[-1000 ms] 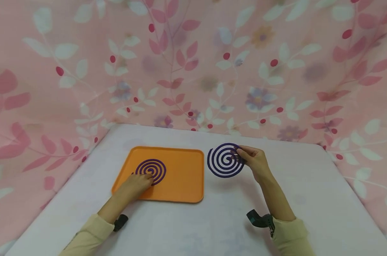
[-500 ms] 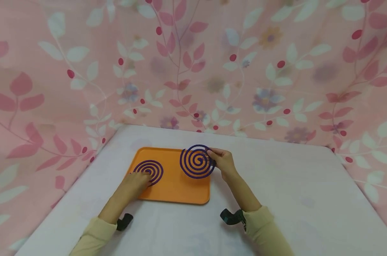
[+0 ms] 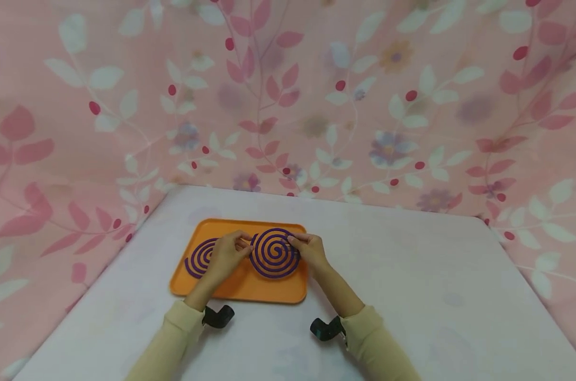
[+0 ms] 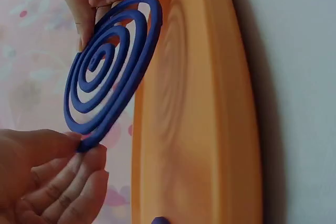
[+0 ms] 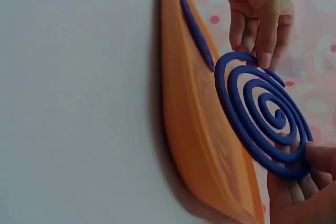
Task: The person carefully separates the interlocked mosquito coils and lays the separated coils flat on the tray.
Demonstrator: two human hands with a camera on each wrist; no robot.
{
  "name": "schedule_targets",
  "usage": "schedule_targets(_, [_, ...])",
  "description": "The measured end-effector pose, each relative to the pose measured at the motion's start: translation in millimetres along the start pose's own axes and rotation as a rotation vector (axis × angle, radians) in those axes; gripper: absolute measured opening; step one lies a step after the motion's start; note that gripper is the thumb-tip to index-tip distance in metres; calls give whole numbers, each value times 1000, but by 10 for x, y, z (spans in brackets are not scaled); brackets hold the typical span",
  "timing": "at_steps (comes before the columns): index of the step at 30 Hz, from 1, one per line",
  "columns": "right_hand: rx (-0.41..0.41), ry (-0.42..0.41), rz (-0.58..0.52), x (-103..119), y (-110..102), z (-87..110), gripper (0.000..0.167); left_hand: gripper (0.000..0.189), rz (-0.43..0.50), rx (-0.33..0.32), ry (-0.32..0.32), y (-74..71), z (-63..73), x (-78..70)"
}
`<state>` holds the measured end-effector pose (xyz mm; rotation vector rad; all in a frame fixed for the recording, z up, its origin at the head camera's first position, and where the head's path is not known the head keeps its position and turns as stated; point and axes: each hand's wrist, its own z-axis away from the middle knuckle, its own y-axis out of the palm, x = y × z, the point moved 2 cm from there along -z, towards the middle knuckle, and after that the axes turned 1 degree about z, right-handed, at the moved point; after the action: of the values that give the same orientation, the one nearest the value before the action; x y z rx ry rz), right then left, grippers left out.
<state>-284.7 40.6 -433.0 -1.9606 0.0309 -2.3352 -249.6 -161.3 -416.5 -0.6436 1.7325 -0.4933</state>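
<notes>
A purple-blue mosquito coil (image 3: 277, 252) is held up, tilted, over the right part of an orange tray (image 3: 245, 294). My right hand (image 3: 310, 250) pinches its right edge between thumb and fingers. At the opposite edge, my left hand (image 3: 227, 257) pinches the coil's outer end, as the left wrist view shows on the coil (image 4: 151, 40). A second mosquito coil (image 3: 205, 257) lies in the tray's left part, partly hidden behind the left hand. In the right wrist view this second coil (image 5: 195, 31) shows edge-on.
The tray stands on a white-covered table (image 3: 412, 286). Behind it hangs a pink floral cloth (image 3: 312, 106). Dark wrist-worn devices (image 3: 219, 316) sit by each cuff, low over the table in front of the tray.
My right hand has carried its coil left from beside the tray to over it. My left hand has left the coil lying in the tray, moved right and taken hold of the raised coil's edge.
</notes>
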Motion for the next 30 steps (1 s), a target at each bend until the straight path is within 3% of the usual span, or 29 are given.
schedule_targets(3, [54, -87, 171, -17, 40, 7, 25, 17, -63, -14, -34, -4, -10, 44])
schedule_targets(8, [120, -383, 554, -54, 108, 38, 22, 16, -195, -12, -44, 11, -31, 119])
schedule_targets(10, [116, -440, 660, -83, 140, 42, 21, 16, -247, -4, -59, 36, -34, 136])
schedule_targets(15, [64, -438, 818, -120, 198, 51, 20, 13, -345, 8, -108, 98, -26, 153])
schedule_targets(30, [61, -547, 1020, -149, 312, 88, 11, 9, -357, 9, -84, 163, 28, 212])
